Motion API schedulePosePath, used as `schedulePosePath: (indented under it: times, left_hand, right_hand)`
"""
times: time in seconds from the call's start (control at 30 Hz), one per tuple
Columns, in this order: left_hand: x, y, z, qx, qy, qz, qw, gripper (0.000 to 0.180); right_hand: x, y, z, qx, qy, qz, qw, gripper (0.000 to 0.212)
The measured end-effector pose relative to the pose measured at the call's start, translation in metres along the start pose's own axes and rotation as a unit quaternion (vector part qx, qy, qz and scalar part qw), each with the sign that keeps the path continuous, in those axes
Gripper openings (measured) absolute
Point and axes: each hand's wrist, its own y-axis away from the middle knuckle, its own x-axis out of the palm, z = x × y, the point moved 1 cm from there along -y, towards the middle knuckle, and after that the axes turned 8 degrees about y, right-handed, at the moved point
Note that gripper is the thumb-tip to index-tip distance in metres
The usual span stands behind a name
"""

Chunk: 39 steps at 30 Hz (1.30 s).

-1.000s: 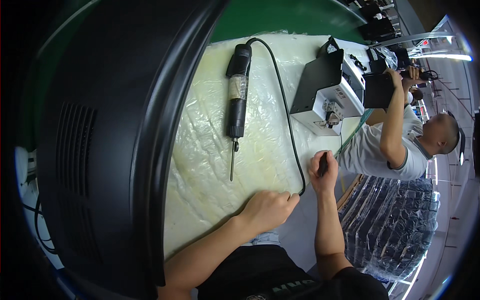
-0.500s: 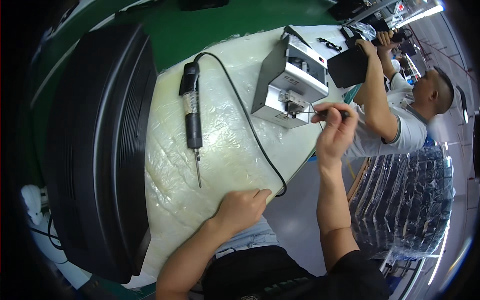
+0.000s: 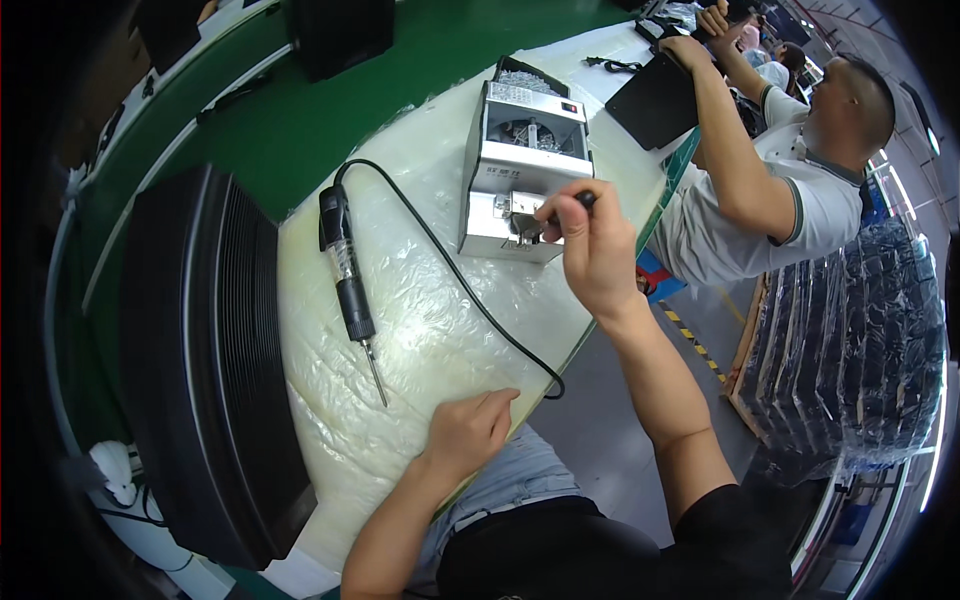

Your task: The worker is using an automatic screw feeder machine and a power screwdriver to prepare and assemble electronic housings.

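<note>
Black-handled, the tool [image 3: 587, 199] gripped in the right hand [image 3: 600, 250] could scrape the silver machine [image 3: 500, 180] if tilted; the left hand [image 3: 466, 432] curls, grip unclear.

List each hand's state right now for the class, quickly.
Left hand: loosely closed by the table's edge; palm hidden.
Right hand: closed, holding a black-handled tool at the silver screw feeder.

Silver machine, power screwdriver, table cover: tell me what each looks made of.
Silver machine: probably satin metal, from its flat panels' sheen. Power screwdriver: likely matte black plastic body, dull-surfaced; its bit gleams like metal. Table cover: seemingly plastic film, wrinkled with glossy highlights.
</note>
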Motion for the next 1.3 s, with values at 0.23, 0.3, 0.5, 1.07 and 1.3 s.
schedulePosePath:
  times: [0.23, 0.3, 0.5, 1.07, 1.3]
  left_hand:
    - [-0.001, -0.004, -0.002, 0.015, -0.001, -0.008, 1.000, 0.016]
    - [-0.003, -0.005, -0.005, 0.004, 0.001, -0.007, 1.000, 0.015]
    - [-0.003, -0.006, -0.006, -0.015, 0.010, 0.008, 1.000, 0.016]
    - [0.000, -0.005, -0.007, -0.030, 0.002, 0.006, 1.000, 0.016]
    - [0.000, -0.006, -0.008, -0.047, 0.008, 0.009, 0.999, 0.016]
  right_hand:
    - [0.000, -0.008, 0.006, -0.031, 0.063, 0.015, 0.997, 0.016]
    - [-0.002, -0.010, 0.006, -0.029, 0.080, 0.003, 0.996, 0.017]
    - [0.001, -0.003, 0.003, 0.018, 0.008, -0.010, 1.000, 0.016]
    - [-0.002, -0.009, -0.001, -0.079, 0.036, -0.053, 0.995, 0.015]
    - [-0.001, -0.009, -0.003, -0.070, 0.014, -0.030, 0.997, 0.016]
